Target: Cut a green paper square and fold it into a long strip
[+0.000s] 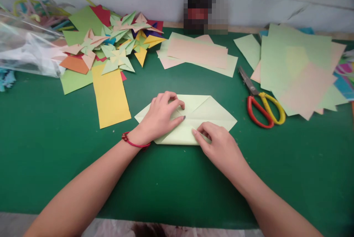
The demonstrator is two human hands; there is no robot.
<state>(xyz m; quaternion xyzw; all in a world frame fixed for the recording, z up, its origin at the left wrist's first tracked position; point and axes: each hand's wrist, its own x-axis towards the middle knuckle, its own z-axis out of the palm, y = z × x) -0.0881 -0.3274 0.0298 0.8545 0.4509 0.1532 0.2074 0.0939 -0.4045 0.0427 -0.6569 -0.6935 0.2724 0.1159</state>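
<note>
A pale green sheet of paper [204, 113], folded into a long shape with pointed ends, lies on the green tabletop before me. Creases run across it, and its near edge is turned up. My left hand [163, 113] rests on its left part with fingers spread and thumb on the paper; a red cord bracelet circles that wrist. At the near right edge, my right hand [217, 137] pinches the folded paper between thumb and fingers. Red-and-yellow-handled scissors [261, 104] lie to the right of the paper, blades slightly apart.
Folded paper stars [118, 58] and coloured sheets pile up at the back left, near a clear plastic bag [30, 45]. A yellow paper rectangle [112, 98] juts toward me. Cut paper strips [197, 52] lie at the back middle. Pale sheets [295, 60] are stacked at the right.
</note>
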